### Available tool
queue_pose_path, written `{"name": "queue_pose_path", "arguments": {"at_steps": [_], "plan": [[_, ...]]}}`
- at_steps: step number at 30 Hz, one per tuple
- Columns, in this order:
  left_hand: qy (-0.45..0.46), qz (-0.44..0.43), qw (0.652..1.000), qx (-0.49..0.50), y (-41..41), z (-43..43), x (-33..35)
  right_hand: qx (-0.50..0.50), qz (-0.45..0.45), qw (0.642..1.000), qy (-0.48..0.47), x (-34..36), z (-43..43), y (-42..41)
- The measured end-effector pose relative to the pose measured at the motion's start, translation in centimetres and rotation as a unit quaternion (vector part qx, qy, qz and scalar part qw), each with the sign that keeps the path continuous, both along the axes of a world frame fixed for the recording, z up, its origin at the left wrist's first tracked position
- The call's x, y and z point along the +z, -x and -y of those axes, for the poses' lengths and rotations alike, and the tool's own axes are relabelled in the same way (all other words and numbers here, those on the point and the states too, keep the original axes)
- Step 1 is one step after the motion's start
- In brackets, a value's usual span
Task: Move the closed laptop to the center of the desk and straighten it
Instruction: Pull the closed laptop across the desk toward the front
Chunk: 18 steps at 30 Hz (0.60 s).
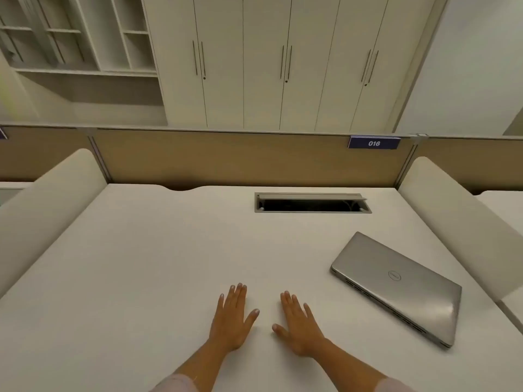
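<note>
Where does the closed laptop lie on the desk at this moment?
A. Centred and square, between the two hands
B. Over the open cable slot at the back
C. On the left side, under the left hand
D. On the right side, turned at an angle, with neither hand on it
D: the laptop lies skewed on the right part of the desk, while the left hand and right hand rest flat on the bare surface, apart from it.

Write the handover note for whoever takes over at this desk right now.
Left hand: flat on the desk, open, holding nothing.
Right hand: the same, beside it.
Closed laptop: on the right side of the desk, skewed to the desk edges, near the right divider. Neither hand touches it.
Done: nothing yet.
Left: take the laptop, bring it to the desk's center, square it.
</note>
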State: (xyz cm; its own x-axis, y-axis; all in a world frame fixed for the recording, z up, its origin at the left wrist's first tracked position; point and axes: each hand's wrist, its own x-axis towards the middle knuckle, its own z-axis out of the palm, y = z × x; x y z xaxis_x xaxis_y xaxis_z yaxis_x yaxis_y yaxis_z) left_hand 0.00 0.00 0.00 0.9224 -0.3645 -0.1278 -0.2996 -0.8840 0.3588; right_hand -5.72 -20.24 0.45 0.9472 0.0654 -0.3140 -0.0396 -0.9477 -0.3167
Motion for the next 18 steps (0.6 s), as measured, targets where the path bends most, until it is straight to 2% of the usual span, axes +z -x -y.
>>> {"name": "queue_pose_path", "arguments": {"at_steps": [7,13,18], "plan": [[-0.007,-0.072,0.997,-0.021,1.8,-0.1,-1.7,0.008,0.004,1.0,0.003,-1.7,-0.1,1.8],[-0.027,-0.073,0.996,-0.035,1.7,0.0,-2.6,0.019,0.016,1.0,0.007,-2.3,0.2,2.0],[-0.05,-0.035,0.997,-0.042,1.8,-0.1,-3.5,0.021,0.026,0.999,0.014,-2.7,0.5,2.1]]}}
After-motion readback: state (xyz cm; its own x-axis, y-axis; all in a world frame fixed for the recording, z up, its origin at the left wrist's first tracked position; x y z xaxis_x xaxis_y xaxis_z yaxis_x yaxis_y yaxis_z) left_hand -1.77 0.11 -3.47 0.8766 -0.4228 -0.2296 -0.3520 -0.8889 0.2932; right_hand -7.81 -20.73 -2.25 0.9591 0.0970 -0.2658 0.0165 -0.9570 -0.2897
